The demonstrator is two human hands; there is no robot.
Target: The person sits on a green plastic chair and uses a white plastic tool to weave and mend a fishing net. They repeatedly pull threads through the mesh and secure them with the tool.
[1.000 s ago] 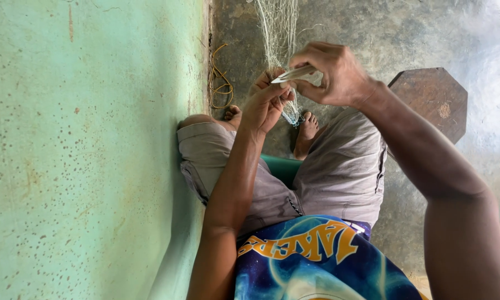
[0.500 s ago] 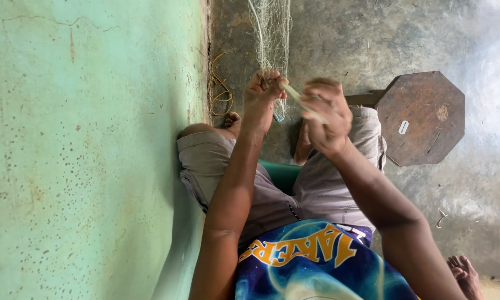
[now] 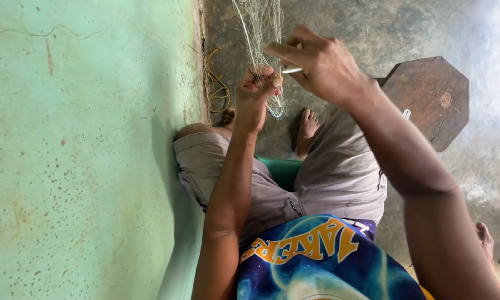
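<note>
A fine pale fishing net [image 3: 259, 25] hangs down in front of me to my hands. My left hand [image 3: 255, 91] is closed, pinching a bunch of the net's mesh between thumb and fingers. My right hand [image 3: 323, 66] is just to the right of it and slightly higher. It grips a thin pale netting needle [image 3: 292, 70] whose tip points at the left hand. My bare feet [image 3: 307, 129] rest on the concrete floor below the net. I sit in grey shorts [image 3: 339, 172] and a blue printed shirt.
A green painted wall [image 3: 83, 155] runs close along my left side. A yellow cord [image 3: 216, 89] lies coiled at its foot. A dark octagonal wooden stool [image 3: 428, 100] stands to the right. A green seat [image 3: 283, 171] shows between my legs. Another bare foot [image 3: 486, 239] is at lower right.
My right hand dipped toward my knee with the needle, then rose back beside the left hand. The left hand kept its pinch on the net. The view shifted slightly.
</note>
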